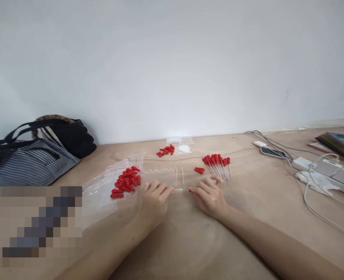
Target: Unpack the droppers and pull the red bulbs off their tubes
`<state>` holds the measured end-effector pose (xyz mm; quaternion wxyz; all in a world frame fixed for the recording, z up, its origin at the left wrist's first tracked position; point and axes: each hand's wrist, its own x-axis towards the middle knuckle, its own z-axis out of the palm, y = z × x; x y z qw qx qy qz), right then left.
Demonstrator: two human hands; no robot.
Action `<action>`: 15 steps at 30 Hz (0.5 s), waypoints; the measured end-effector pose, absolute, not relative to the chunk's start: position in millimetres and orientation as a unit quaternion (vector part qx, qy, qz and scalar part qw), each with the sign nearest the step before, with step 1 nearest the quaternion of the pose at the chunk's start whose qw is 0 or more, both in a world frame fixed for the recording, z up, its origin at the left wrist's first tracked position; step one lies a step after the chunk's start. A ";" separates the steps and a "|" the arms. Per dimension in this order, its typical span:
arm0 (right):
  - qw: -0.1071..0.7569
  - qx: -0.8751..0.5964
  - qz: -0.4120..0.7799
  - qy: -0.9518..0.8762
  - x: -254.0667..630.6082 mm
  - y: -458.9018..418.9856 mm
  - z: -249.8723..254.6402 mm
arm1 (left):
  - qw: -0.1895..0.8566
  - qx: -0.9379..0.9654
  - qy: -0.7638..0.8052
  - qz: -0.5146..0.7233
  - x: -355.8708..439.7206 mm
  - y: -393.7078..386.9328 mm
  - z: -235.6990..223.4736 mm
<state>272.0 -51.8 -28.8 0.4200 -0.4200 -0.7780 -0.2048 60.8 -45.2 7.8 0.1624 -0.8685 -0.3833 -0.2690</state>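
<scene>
My left hand is closed in a pinch on a thin clear glass dropper tube, whose end points right. Facing it, my right hand pinches a red rubber bulb, mostly covered by the fingers. A small gap separates tube and bulb. Beyond my left hand lies a row of loose glass tubes, with one tube set apart at its right. Two or so red bulbs rest behind my right hand. Droppers with red bulbs fitted are fanned out at the right.
A pile of red bulbs lies on a plastic bag at left. More bulbs and tubes lie near the wall. A striped bag stands far left; a power strip, cables and a phone-like device sit right.
</scene>
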 end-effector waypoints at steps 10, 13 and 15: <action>0.301 -0.599 -0.187 -0.718 286.2 -1.3 -36.7 | -0.115 -0.794 -0.558 -0.211 88.0 3.3 27.8; 0.313 -0.619 -0.184 -0.697 286.4 -1.3 -35.9 | -0.123 -0.777 -0.587 -0.192 103.6 21.8 27.0; 0.332 -0.630 -0.181 -0.679 291.2 -6.7 -35.7 | -0.121 -0.770 -0.601 -0.177 110.9 32.4 25.4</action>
